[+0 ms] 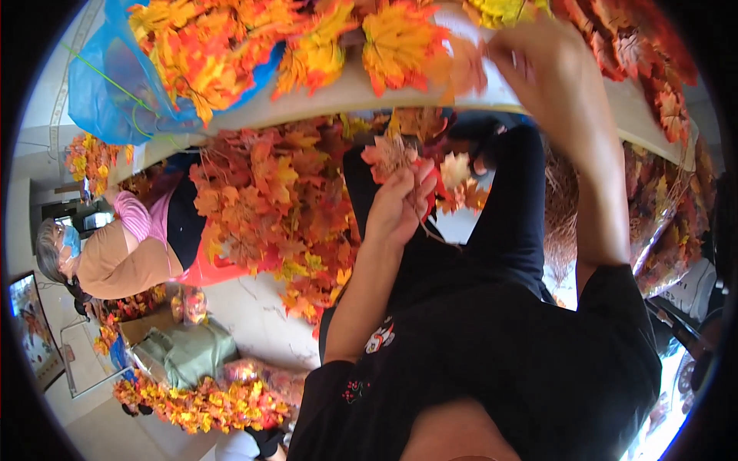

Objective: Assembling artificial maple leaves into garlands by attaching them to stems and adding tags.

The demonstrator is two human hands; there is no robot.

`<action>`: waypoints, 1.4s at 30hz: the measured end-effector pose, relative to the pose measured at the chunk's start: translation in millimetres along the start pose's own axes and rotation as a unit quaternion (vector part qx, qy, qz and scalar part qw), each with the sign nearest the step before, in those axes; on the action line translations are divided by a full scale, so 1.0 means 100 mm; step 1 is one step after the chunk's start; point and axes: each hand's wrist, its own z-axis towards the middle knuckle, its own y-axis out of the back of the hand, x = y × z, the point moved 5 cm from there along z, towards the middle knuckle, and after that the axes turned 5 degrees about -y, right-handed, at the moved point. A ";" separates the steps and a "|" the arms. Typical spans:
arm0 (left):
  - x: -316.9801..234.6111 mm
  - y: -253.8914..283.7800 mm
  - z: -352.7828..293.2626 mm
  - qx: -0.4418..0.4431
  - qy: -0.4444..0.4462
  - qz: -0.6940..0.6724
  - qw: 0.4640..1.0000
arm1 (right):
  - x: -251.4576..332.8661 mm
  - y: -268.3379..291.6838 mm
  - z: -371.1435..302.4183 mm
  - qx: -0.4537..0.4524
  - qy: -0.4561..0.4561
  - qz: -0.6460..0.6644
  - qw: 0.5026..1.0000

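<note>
While left hand (401,198) pinches leaf bunch (387,155) near centre | right hand (552,71), half-past-one, blurred beside orange leaf (464,71), grip untellable | step: seemingly leaf-gathering | next: calls for clean stem pinch

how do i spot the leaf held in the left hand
Find the black cloth trousers below the cream table. In front of them, the left hand holds a pointed, pinkish-orange, fabric-like leaf. It looks pinker than the pale cream leaf to its right.
</note>
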 end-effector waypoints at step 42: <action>0.27 -0.18 0.00 0.119 0.024 0.101 0.987 | -0.12 -1.70 -1.60 0.175 -0.304 0.608 0.712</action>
